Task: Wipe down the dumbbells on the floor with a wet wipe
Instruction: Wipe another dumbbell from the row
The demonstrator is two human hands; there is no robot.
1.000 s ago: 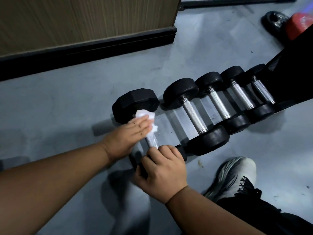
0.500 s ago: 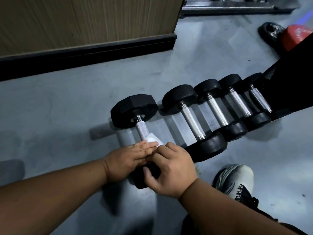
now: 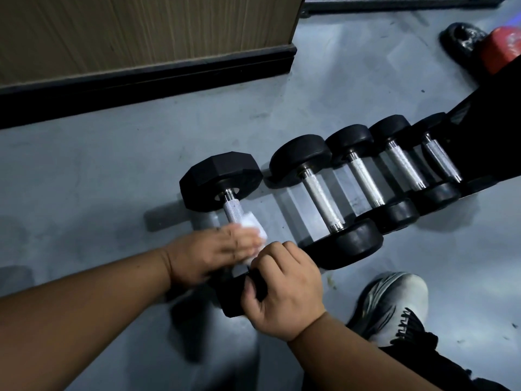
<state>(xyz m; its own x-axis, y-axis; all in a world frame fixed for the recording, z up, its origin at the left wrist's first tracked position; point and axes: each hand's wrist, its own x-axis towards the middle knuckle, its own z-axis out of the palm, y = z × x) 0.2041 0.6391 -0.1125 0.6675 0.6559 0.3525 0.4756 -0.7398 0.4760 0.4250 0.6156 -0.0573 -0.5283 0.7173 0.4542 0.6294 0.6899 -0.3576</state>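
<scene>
So the hex dumbbell [image 3: 222, 182] sits on the floor [image 3: 84, 170] at the left end of the row, its handle [image 3: 233, 210] running from the far head down toward the near head, which is mostly hidden under the right hand [image 3: 284, 289]. That hand has its fingers curled over the top of the near head, gripping it, I'd guess to stop it rolling. The left hand [image 3: 214, 252] comes in from the left with fingers fairly straight and laid across the handle, pressing the wipe [image 3: 253, 224] onto it; a white wad of wipe pokes out past the fingertips on the right side. It's a bit motion-blurred, so I can't tell whether the thumb wraps under the bar. The key thing here is that the bare knurled bit of the handle lies just beyond the left hand, toward the far head, so the wiping stroke has to run along that long axis, away from the body. The left hand is the one right on it, the right is only bracing. To the right there are four round dumbbells [image 3: 321, 193] lined up side by side, handles roughly parallel, none being touched right now, so by my guess most of the job's still to go. There's a shoe [image 3: 394, 303] near right, well clear of the hex one.
</scene>
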